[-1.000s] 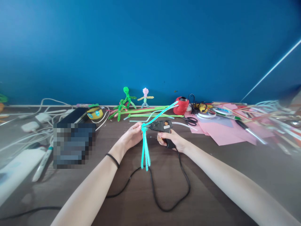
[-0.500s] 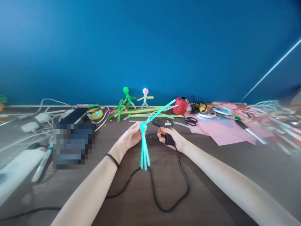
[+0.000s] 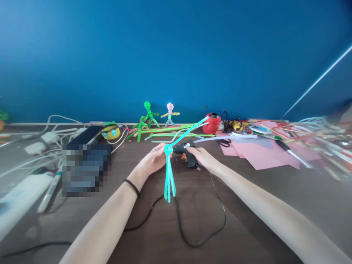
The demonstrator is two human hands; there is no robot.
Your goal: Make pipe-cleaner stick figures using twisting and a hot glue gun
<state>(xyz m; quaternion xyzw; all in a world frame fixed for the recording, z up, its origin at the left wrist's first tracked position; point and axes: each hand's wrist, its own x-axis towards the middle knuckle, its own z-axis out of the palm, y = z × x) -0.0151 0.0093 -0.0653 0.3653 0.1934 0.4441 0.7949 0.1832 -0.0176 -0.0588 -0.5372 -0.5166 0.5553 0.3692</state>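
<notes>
My left hand (image 3: 152, 159) pinches a bundle of turquoise pipe cleaners (image 3: 169, 176) at its knot. The strands hang down over the table and two ends slant up to the right. My right hand (image 3: 202, 158) is closed over a black hot glue gun (image 3: 187, 151), tilted low, with its nozzle right beside the knot. A pale glue stick (image 3: 222, 138) juts out of the gun's back toward the right. The gun's black cord (image 3: 205, 240) loops across the brown table (image 3: 247, 205) toward me.
Green (image 3: 147, 117) and pink (image 3: 169, 113) pipe-cleaner figures stand at the blue wall, loose pipe cleaners (image 3: 170, 130) in front of them. A red spool (image 3: 212, 123), scissors (image 3: 224, 142), pink paper (image 3: 258, 150) and tape lie right. Chargers, white cables (image 3: 41, 141) and a blurred box (image 3: 86, 168) lie left.
My right hand has tipped the glue gun down and slid it left, so its nozzle now sits by the knot. My left hand has held the bundle nearly still.
</notes>
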